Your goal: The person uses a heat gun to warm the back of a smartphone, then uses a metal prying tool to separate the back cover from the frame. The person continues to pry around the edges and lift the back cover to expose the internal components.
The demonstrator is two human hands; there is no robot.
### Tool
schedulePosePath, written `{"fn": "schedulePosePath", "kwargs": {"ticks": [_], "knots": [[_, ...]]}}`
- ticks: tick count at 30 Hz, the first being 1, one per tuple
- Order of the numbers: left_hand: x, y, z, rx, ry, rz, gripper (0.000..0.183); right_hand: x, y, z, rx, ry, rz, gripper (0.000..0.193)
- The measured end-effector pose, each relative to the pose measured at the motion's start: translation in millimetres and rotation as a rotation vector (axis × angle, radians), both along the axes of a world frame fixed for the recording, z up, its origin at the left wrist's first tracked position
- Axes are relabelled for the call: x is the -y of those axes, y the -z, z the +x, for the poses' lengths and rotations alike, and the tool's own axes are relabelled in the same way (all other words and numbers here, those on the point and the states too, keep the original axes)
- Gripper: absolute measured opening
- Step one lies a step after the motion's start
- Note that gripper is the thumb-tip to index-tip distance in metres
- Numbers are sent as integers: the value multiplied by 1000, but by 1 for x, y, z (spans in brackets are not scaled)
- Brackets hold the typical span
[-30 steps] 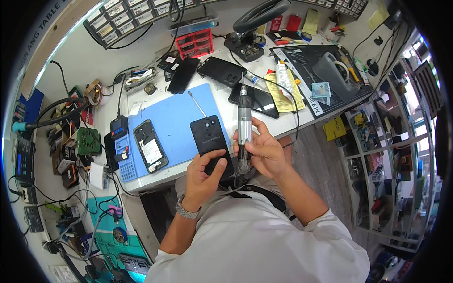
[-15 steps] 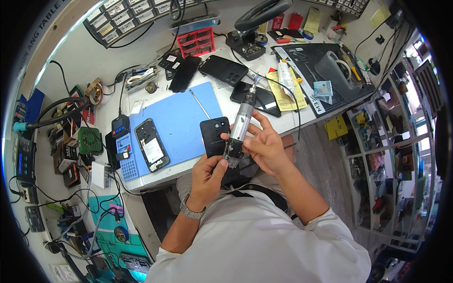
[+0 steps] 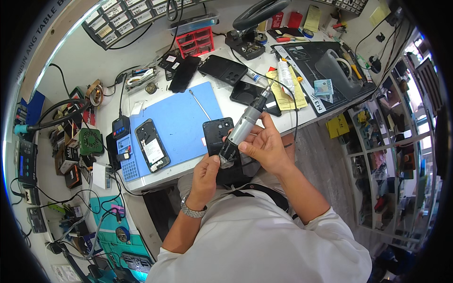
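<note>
My right hand (image 3: 265, 147) is closed around a silver and black electric rotary tool (image 3: 244, 123). Its thin tip slants up and to the right, over the edge of the bench. Clear plastic or tape seems to wrap the tool's lower end. My left hand (image 3: 205, 178), with a metal watch on the wrist, is closed with thumb and fingers together at the lower edge of a black phone back cover (image 3: 216, 132). The tool's lower end is close to the left thumb; whether they touch I cannot tell. An opened phone (image 3: 152, 146) with a white battery lies left on the blue mat (image 3: 184, 113).
A metal pry tool (image 3: 200, 104) rests on the mat. Behind it lie dark phones and panels (image 3: 222, 70), with a red drawer box (image 3: 196, 41) farther back. Yellow paper and a white tube (image 3: 284, 75) are at right. A black cable (image 3: 296, 113) hangs over the bench edge.
The rotary tool has tilted, its tip swinging right and slightly down. The back cover has shifted a little to the right and changed its tilt. Both hands keep their grip.
</note>
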State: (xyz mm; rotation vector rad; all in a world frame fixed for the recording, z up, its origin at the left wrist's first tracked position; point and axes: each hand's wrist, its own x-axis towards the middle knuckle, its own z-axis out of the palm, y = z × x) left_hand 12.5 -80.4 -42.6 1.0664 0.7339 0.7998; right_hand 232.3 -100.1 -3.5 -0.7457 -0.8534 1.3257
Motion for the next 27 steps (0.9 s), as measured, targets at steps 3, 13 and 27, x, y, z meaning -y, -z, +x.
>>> {"fn": "schedulePosePath", "kwargs": {"ticks": [3,13,27], "knots": [[1,-4,6,-35,-86,85,38,1,-4,0,0,-7,-24,82],[14,-35,23,-425,-230,582,34,2,-5,2,-265,7,-99,74],[19,-27,27,-408,-482,944,53,-1,12,-4,-395,52,-9,66]]}}
